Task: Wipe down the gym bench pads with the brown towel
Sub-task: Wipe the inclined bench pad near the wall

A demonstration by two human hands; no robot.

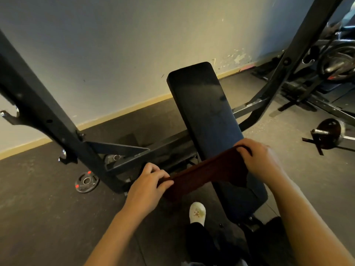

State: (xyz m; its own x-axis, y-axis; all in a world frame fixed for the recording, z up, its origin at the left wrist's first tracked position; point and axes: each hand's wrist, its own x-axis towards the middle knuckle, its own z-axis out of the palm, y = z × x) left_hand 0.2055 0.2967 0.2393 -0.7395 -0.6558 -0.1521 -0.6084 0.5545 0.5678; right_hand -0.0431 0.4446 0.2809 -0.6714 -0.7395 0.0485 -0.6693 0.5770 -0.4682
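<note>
A long black bench pad runs away from me toward the wall, with its near end close to my legs. The brown towel is stretched across the near part of the pad, off its left side. My left hand pinches the towel's left end, out past the pad's edge. My right hand grips the right end, over the pad's right side. Part of the towel hangs folded under my right hand.
Black rack uprights stand at left and right. A weight plate lies on the rubber floor at left. More plates and a bar end sit at right. My white shoe is beside the bench.
</note>
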